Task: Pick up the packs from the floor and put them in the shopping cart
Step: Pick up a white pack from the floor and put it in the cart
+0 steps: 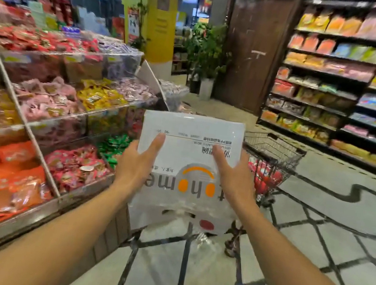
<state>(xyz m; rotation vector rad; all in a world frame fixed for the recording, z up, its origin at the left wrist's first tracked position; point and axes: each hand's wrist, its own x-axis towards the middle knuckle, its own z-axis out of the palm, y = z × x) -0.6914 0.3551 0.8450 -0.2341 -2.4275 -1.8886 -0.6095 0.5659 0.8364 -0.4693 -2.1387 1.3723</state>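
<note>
Head view. A large, flat white plastic pack (pixel 186 166) is held upright in mid-air between both hands, in front of the shopping cart (pixel 276 156) and above the tiled floor (pixel 313 248). The pack is glossy and slightly translucent; its print is upside down to the viewer, with grey lettering, two orange dots and an orange arc near the middle, a thin ruled line and small dark text toward the upper part, and a red dot near the lower edge. The left hand (pixel 136 161) presses on the pack's left side, fingers extended and spread, thumb lying across the front face. The right hand (pixel 233 174) mirrors it on the right side, palm against the edge and thumb on the front. Neither hand is closed into a fist; the pack is clamped between the two palms. The wire cart stands just behind the pack, with red goods (pixel 266 177) inside. Tiered snack bins (pixel 65 103) stand at left; stocked shelves (pixel 340 75) at right.
</note>
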